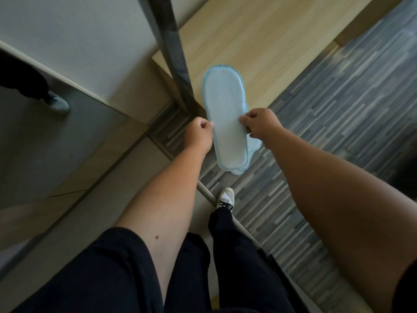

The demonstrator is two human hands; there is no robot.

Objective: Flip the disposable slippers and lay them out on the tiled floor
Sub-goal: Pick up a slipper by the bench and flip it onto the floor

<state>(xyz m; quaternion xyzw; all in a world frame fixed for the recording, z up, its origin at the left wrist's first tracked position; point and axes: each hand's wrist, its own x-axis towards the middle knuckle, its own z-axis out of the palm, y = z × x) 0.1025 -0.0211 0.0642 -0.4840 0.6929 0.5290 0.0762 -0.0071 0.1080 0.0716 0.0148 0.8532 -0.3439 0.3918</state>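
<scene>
Two bare hands hold stacked pale blue disposable slippers (225,118) soles-up above the floor (338,109); left hand (198,134) and right hand (261,125) each close a pinching grip on opposite edges.

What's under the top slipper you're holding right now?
A second pale blue slipper peeks out beneath the top slipper along its right edge and heel; the rest is covered. Below them lies grey striped floor.
</scene>
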